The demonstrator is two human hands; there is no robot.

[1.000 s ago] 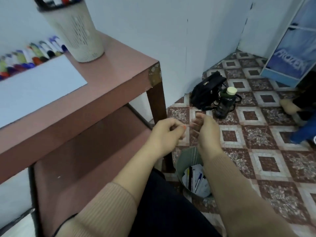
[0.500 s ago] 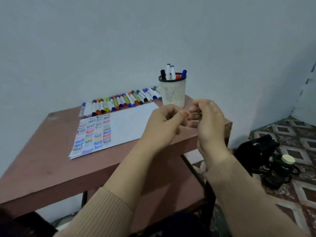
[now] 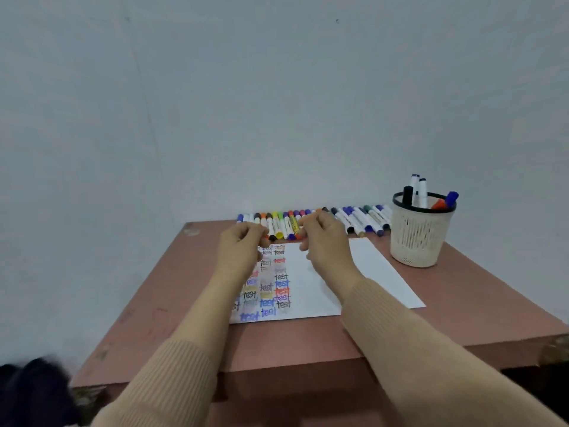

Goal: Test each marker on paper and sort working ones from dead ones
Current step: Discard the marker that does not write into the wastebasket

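Observation:
A row of several capped markers [image 3: 358, 219] lies along the back of the table against the wall. In front of it is a white paper [image 3: 380, 272] with "test" written many times in different colours on its left part. My left hand [image 3: 241, 243] hovers over the left part of the row, fingers loosely curled, fingertips by the near ends of the markers. My right hand [image 3: 323, 238] hovers over the middle of the row, also loosely curled. No marker is seen lifted in either hand.
A cream mesh cup [image 3: 415, 238] holding several markers [image 3: 419, 188] stands at the table's right back. The reddish-brown table [image 3: 166, 291] ends near a pale wall. A dark blurred object [image 3: 30, 389] sits at the lower left.
My view swung from the floor bin at the right up to the tabletop. Both hands moved apart and forward from over the bin to over the marker row.

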